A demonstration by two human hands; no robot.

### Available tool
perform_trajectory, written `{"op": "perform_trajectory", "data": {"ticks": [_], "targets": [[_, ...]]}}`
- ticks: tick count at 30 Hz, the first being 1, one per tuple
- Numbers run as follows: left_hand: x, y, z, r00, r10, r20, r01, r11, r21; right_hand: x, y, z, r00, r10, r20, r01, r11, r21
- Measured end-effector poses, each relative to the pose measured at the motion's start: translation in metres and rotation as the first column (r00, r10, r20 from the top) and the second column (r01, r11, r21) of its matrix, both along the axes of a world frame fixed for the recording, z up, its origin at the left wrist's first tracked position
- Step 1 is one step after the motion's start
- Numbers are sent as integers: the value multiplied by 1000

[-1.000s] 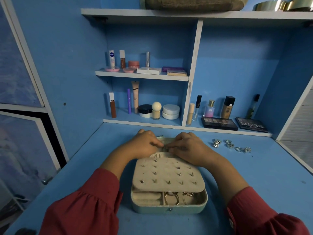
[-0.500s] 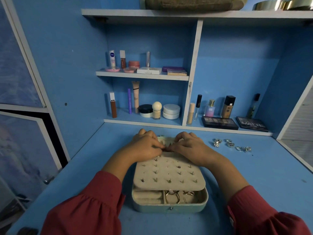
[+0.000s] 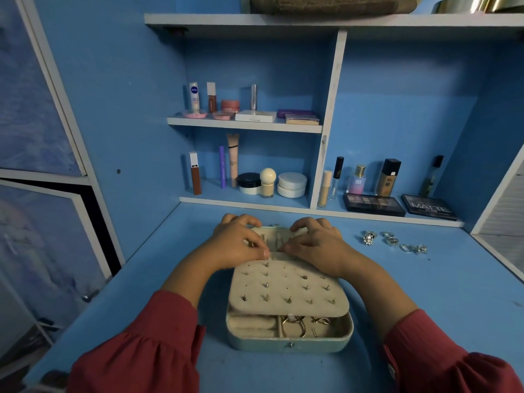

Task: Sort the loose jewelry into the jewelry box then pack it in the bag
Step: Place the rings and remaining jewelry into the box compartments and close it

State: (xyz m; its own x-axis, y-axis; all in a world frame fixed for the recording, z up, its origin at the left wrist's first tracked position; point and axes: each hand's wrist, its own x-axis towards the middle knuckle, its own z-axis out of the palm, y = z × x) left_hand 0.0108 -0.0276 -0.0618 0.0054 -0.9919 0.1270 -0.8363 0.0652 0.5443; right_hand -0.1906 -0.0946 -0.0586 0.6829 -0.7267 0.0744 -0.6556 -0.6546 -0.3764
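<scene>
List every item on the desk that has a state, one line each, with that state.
jewelry box: open, rings in its front compartment
earring panel: lying over the box, studs pushed through it
left hand: pinching at the panel's far edge
right hand: pinching at the same edge
loose rings: still out on the desk, right of the box

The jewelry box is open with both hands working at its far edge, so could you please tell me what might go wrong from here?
1. The earring panel, studded with posts, lies loose over the jewelry box; the left hand or right hand could tip it, perhaps shedding studs.
2. The loose rings lie beside the right forearm and could be swept away.
</scene>
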Motion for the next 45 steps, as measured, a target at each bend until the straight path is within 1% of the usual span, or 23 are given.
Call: {"op": "perform_trajectory", "data": {"ticks": [4,7,12,15,17,19,21,22,23,25,28,30,34,36,40,45], "targets": [[-5,-3,-1,999,-14,-44,15,1000,8,5,2,1,999,-41,31,41,999,-14],[-8,-6,-3,998,-10,-61,13,999,37,10,2,-1,997,-77,12,77,997,-28],[-8,-11,-3,1000,-12,-24,13,998,61,11,3,-2,997,-78,-16,77,997,-17],[-8,-10,-3,1000,-7,-12,7,999,42,10,1,-2,998,-64,-7,64,998,-13],[-7,-9,-3,998,-13,-57,13,1000,8,10,-2,-3,995,-79,64,79,997,6],[-6,-8,-2,994,-30,-105,29,999,-15,6,-7,-4,970,-132,206,128,991,33],[-7,-7,-1,993,-42,-107,39,999,-33,-2,-13,-3,935,-171,310,173,985,23],[-8,-7,-1,994,-47,-97,43,998,-39,-7,-15,-2,928,-187,321,190,982,20],[-9,-8,-1,995,-53,-84,50,998,-41,-12,-16,0,931,-199,306,202,979,23],[-13,-9,-1,996,-72,-50,71,997,-24,-21,-18,1,958,-200,204,206,978,-12],[-16,-9,-2,995,-98,-9,98,995,15,-26,-19,1,991,-130,-17,127,982,-138],[-15,-9,-1,994,-105,-9,106,994,26,-26,-18,2,992,-108,-70,96,983,-155],[-16,-9,-2,996,-88,-33,88,996,0,-27,-17,5,992,-128,10,127,978,-165],[-16,-9,-3,996,-84,-11,83,997,-2,-25,-16,4,993,-109,36,114,980,-165],[-17,-10,-3,997,-76,27,75,996,40,-20,-14,2,997,-76,9,77,988,-136],[-17,-9,-2,994,-106,-28,106,994,21,-27,-16,8,984,-161,81,167,983,-80]]}}
